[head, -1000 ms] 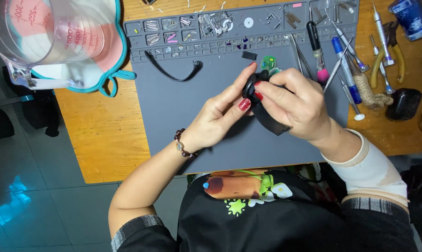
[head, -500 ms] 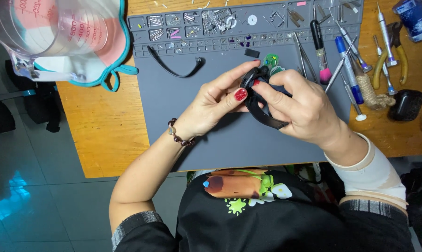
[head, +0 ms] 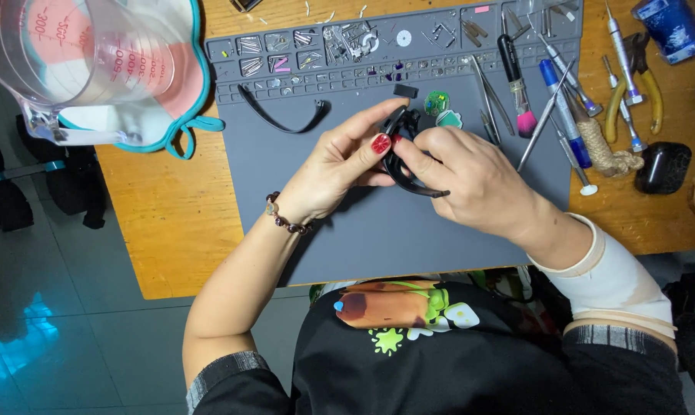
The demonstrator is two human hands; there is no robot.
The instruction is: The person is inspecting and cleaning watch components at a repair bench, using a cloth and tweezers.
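Hands pinching a small black curved plastic strap piece (head: 406, 150) above the grey silicone work mat (head: 378, 230).
Left hand (head: 340, 165) and right hand (head: 474, 180) both grip it mid-mat; a slip could drop the piece among loose parts in the mat's tray compartments (head: 324, 46).

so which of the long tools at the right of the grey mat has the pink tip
The black-handled brush lying between the metal tweezers and the blue-handled screwdriver. It alone ends in a pink tuft; the others end in bare metal.
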